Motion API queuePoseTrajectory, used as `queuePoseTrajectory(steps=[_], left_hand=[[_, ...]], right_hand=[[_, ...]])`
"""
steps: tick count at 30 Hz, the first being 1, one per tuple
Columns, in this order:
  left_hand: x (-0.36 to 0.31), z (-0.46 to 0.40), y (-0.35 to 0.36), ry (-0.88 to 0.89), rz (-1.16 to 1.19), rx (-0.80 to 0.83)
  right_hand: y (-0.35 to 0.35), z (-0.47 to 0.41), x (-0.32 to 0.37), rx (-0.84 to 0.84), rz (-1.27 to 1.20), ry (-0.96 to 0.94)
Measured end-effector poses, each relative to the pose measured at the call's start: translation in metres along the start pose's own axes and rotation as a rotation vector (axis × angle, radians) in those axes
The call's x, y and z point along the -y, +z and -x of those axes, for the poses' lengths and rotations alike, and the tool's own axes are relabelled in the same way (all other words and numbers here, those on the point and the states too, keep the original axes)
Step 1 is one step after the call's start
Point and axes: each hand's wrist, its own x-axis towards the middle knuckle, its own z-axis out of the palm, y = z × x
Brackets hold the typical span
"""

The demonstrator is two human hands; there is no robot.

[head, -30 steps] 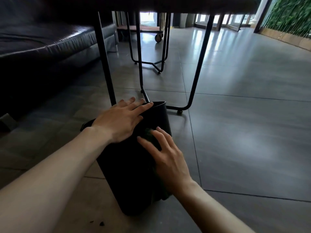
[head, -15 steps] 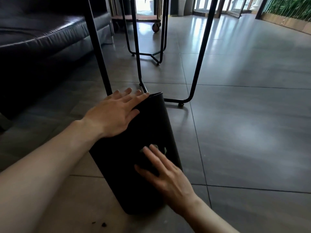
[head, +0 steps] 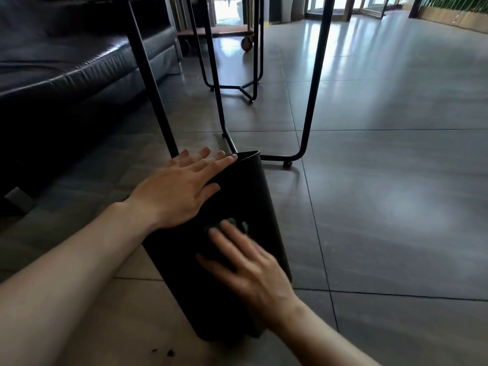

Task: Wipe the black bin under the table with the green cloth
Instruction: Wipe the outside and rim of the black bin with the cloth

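Observation:
The black bin (head: 250, 191) stands tilted on the tiled floor, its rim pointing away from me toward the table legs. My left hand (head: 182, 191) lies flat on its upper left side, fingers straight, fingertips at the rim. My right hand (head: 250, 268) presses flat on the bin's side lower down, fingers straight. The green cloth (head: 244, 225) is under my right hand; only small dark green bits show past the fingertips.
Black metal table legs (head: 311, 101) rise just behind the bin, with a second frame (head: 253, 62) farther back. A dark leather sofa (head: 66, 75) fills the left side. Small dark crumbs (head: 170, 352) lie on the floor near the bin's base.
My right hand with the cloth has slid down the bin's side toward me. My left hand stays on the upper part of the bin.

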Motion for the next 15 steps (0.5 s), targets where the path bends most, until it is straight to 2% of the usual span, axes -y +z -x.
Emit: queuePoseTrajectory(steps=[3, 5, 9, 11, 13, 15], left_hand=[[0.0, 0.001, -0.001, -0.011, -0.004, 0.0], [-0.003, 0.002, -0.002, -0.008, -0.003, 0.004], [-0.005, 0.004, -0.003, 0.005, 0.004, 0.022], [-0.007, 0.006, -0.003, 0.019, 0.007, 0.013], [-0.008, 0.006, -0.001, 0.023, 0.007, 0.009], [-0.005, 0.006, -0.001, 0.001, 0.008, 0.001]], right_hand=[[-0.011, -0.007, -0.017, -0.048, 0.047, 0.208], [-0.009, -0.006, -0.014, -0.06, 0.035, 0.258], [0.015, 0.023, 0.033, 0.017, -0.03, -0.103], [0.018, 0.037, 0.043, 0.069, -0.025, -0.133], [0.013, 0.042, 0.03, 0.068, 0.009, -0.023], [0.002, 0.037, 0.009, 0.041, 0.012, 0.225]])
